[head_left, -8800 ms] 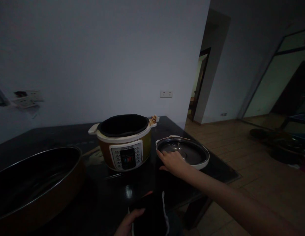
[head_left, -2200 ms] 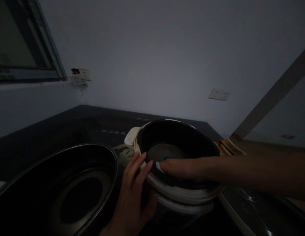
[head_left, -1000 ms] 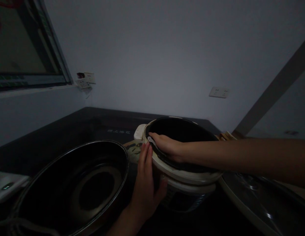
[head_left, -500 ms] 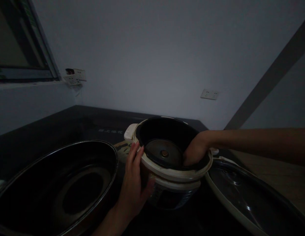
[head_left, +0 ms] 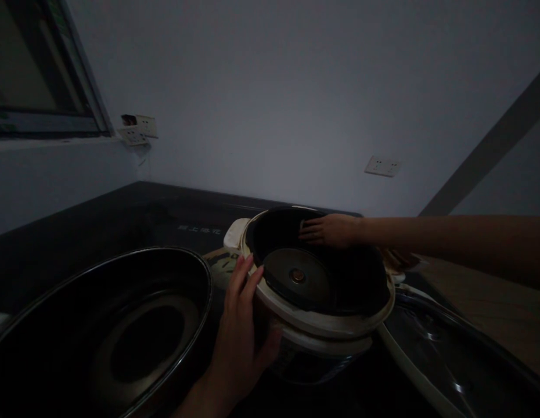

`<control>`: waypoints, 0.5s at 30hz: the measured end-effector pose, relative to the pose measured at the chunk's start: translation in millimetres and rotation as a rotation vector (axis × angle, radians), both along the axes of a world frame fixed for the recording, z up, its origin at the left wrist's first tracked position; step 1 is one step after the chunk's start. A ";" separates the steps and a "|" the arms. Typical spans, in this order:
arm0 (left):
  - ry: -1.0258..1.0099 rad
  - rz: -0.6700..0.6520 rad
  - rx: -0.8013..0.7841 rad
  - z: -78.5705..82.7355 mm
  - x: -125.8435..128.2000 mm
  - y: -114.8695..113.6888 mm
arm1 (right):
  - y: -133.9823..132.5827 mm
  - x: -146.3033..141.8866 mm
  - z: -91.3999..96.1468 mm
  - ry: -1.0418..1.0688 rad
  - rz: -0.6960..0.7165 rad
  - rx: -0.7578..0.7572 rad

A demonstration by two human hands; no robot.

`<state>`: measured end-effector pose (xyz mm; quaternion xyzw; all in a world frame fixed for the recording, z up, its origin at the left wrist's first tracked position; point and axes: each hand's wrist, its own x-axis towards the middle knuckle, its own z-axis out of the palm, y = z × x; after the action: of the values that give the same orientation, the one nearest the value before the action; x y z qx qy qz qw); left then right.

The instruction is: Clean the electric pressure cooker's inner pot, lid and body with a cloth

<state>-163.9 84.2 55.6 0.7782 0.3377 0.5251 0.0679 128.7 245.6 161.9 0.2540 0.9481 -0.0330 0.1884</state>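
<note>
A rice cooker body point(head_left: 326, 331) stands in front of me, tilted, with a pale rim and a white side handle point(head_left: 236, 234). Its dark inside shows a round heating plate point(head_left: 296, 273) with a small metal button at the centre. Around the near left rim my left hand point(head_left: 241, 331) is closed, fingers over the edge and thumb against the outer side. My right hand point(head_left: 331, 230) reaches in from the right and lies at the far inner wall, fingers stretched out. A small light spot shows at its fingertips, too dark to make out.
A big black pot point(head_left: 183, 273) stands close on the left. To the right lies a dark lid point(head_left: 453, 348) with a pale rim. Something brown point(head_left: 396, 259) sits below the right forearm. The dark counter point(head_left: 165, 203) meets a wall with sockets point(head_left: 382, 166).
My right hand has moved from low on the right inside the cooker up to the far inner wall, its fingers now stretched out. My left hand stays on the rim.
</note>
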 end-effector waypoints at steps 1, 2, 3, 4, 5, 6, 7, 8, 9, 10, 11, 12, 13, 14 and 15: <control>0.002 0.001 -0.001 0.0 -0.1 0.0 | 8.4 -5.4 2.2 -0.012 0.061 0.000; 0.006 0.002 -0.006 -0.1 -0.1 0.0 | 16.3 -11.9 4.0 -0.020 0.111 -0.002; 0.009 0.003 -0.009 -0.2 -0.2 0.0 | 23.4 -19.0 5.3 -0.027 0.160 -0.002; 0.012 0.004 -0.011 -0.4 -0.3 -0.1 | 29.4 -26.3 6.2 -0.034 0.214 0.005; 0.013 0.008 -0.015 -0.7 -0.4 -0.1 | 34.1 -33.3 6.9 -0.045 0.269 0.020; 0.015 0.015 -0.016 -1.1 -0.5 -0.2 | 37.5 -39.3 7.3 -0.061 0.318 0.038; 0.014 0.023 -0.016 -1.5 -0.5 -0.2 | 39.4 -43.7 7.5 -0.080 0.356 0.055; 0.013 0.028 -0.015 -1.8 -0.6 -0.2 | 40.0 -46.2 7.6 -0.098 0.378 0.071; 0.015 0.031 -0.015 -2.1 -0.7 -0.1 | 39.1 -46.3 7.5 -0.112 0.377 0.082; 0.017 0.030 -0.014 -2.2 -0.7 0.0 | 37.0 -44.0 7.2 -0.119 0.356 0.086; 0.017 0.027 -0.013 -2.2 -0.6 0.1 | 33.6 -39.4 6.8 -0.122 0.326 0.087; 0.016 0.022 -0.012 -2.0 -0.5 0.2 | 29.0 -32.8 6.2 -0.122 0.293 0.089; 0.012 0.020 -0.012 -1.7 -0.4 0.4 | 23.4 -24.9 5.5 -0.119 0.255 0.093; 0.006 0.019 -0.013 -1.4 -0.3 0.6 | 16.9 -16.3 4.7 -0.116 0.212 0.097; 0.000 0.017 -0.013 -1.2 -0.1 0.7 | 9.7 -7.6 3.9 -0.112 0.163 0.100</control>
<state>-164.0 84.8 54.4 0.7749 0.3475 0.5235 0.0685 121.0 255.3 165.8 0.1866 0.9541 0.0441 0.2301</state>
